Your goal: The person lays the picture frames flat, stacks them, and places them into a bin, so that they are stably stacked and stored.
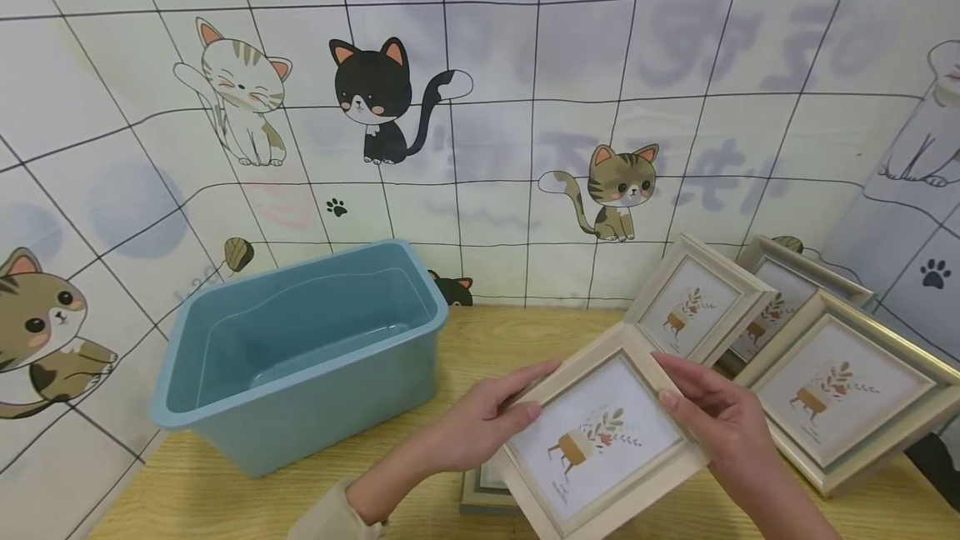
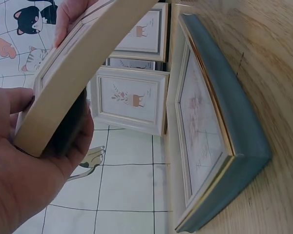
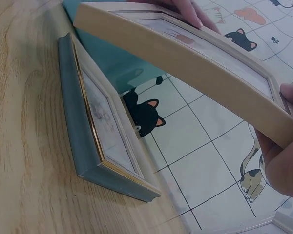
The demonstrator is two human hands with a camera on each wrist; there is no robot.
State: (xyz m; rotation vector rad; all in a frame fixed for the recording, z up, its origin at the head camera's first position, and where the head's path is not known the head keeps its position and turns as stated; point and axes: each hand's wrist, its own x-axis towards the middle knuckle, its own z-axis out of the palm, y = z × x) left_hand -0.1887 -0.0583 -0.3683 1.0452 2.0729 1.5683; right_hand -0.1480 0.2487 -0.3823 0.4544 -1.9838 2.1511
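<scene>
Both hands hold a cream picture frame (image 1: 592, 440) tilted above the table, its print of a plant in a brown pot facing up. My left hand (image 1: 487, 415) grips the upper left edge, thumb on the front and fingers behind. At the opposite edge my right hand (image 1: 720, 415) pinches the border, thumb on the front. Beneath it, a second picture frame (image 2: 234, 112) with a blue-grey and gold edge lies flat on the table, mostly hidden in the head view. The right wrist view also shows this lying frame (image 3: 100, 126) below the held one.
A blue plastic bin (image 1: 337, 390) stands at the left on the wooden table (image 1: 517, 332). To the right lean a pale frame (image 1: 697, 298), a darker frame (image 1: 802, 273) behind it, and a gold-edged frame (image 1: 847, 390). A cat-print sheet (image 1: 495, 148) covers the wall behind.
</scene>
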